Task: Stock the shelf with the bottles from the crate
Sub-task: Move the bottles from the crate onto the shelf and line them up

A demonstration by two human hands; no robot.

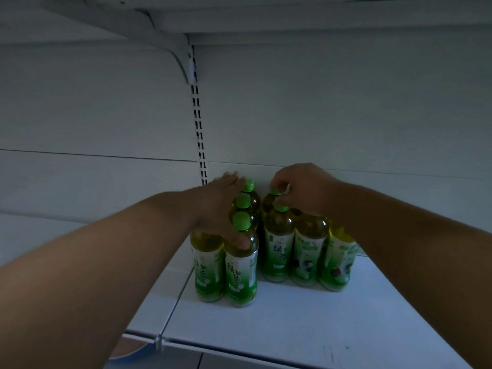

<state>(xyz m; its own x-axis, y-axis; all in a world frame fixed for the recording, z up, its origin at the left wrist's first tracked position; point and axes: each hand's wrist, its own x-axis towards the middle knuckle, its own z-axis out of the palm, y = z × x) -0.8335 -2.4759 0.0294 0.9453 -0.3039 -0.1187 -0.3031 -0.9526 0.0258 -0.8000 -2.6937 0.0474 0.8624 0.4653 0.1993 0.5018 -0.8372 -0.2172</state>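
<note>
Stocking: green-tea bottles [278,246] stand upright in rows at shelf [306,323] back.
L hand [226,209]: fingers flat across left rows, steadying.
R hand [300,190]: pinching a rear cap.
Tip: nudge rows snug, labels fwd, no tipping.
Crate: unseen.

Frame is reading dim overall, with a blue-grey cast. Light is falling from the front onto the shelf [306,315], its brightest patch; the back wall [319,102] is fading to grey. Bottles [279,249] are staying fairly sharp, labels legible. Wide-angle distortion is bending the edges. Forearms are going dark and soft near the bottom.
</note>
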